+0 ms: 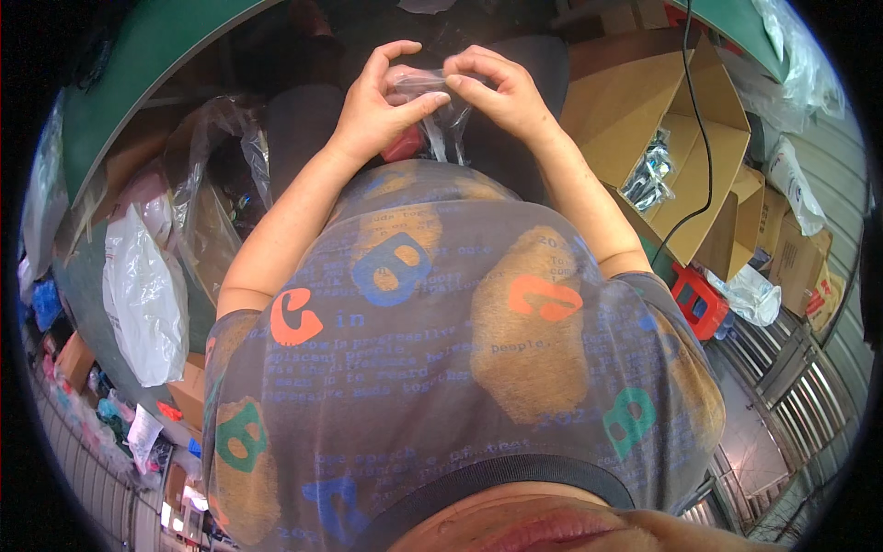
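A small clear plastic bag (425, 81) is stretched between my two hands, above my lap. My left hand (379, 103) has its index finger raised, while its thumb and other fingers are closed on the bag's left part. With thumb and index finger, my right hand (501, 90) pinches the right end of the bag. Loose clear film (448, 133) hangs below the fingers. Something red (403, 144) shows behind my left wrist, too covered to name. I cannot make out anything inside the bag.
On the right stands an open cardboard box (692, 175) holding small bagged parts (651, 177). A black cable (704, 129) hangs across it. Below is a red plastic stool (697, 302). Clear bags (225, 138) and a white plastic bag (143, 294) lie left. A green table edge (170, 51) curves far left.
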The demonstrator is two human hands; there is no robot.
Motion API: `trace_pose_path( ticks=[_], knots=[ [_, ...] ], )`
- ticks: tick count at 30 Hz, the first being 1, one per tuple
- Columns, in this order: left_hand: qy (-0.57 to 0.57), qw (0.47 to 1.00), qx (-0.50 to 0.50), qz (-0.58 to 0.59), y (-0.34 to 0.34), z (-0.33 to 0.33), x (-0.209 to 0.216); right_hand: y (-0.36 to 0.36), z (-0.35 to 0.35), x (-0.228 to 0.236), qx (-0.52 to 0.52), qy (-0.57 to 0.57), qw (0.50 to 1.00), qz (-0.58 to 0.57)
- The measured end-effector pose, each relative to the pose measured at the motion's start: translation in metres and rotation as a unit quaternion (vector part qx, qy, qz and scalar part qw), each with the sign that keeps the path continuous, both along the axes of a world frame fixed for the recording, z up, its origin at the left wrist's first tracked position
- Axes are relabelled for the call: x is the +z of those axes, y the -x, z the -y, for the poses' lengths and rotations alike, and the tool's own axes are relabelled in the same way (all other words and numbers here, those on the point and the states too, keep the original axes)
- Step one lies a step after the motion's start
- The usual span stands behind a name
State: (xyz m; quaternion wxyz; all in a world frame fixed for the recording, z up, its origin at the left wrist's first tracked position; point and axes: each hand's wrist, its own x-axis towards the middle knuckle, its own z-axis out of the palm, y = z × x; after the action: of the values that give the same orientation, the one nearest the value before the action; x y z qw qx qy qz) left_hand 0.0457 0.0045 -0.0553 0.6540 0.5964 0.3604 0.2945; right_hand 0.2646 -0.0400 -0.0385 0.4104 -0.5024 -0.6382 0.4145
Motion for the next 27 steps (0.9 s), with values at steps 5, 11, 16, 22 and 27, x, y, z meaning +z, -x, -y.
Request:
trace_pose_path(
  ticks=[5, 11, 16, 22, 27],
  knots=[
    [-0.011, 1.0, -0.002, -0.015, 0.0, 0.001, 0.003, 0.004, -0.002, 0.002, 0.016, 0.02, 1.0, -0.001],
    [-0.034, 0.999, 0.016, -0.027, 0.001, 0.0, -0.002, 0.012, -0.002, 0.004, 0.008, -0.048, 0.995, 0.084],
    [0.012, 1.0, -0.009, 0.02, 0.009, 0.001, -0.003, 0.013, 0.002, 0.005, 0.002, -0.092, 0.989, 0.118],
    [0.019, 0.999, -0.006, 0.025, 0.013, 0.002, -0.012, 0.016, 0.004, 0.008, 0.002, -0.004, 0.999, 0.031],
    [0.04, 0.996, 0.015, 0.073, 0.004, 0.008, 0.005, 0.013, 0.005, 0.001, -0.016, 0.094, 0.995, -0.03]
  ],
)
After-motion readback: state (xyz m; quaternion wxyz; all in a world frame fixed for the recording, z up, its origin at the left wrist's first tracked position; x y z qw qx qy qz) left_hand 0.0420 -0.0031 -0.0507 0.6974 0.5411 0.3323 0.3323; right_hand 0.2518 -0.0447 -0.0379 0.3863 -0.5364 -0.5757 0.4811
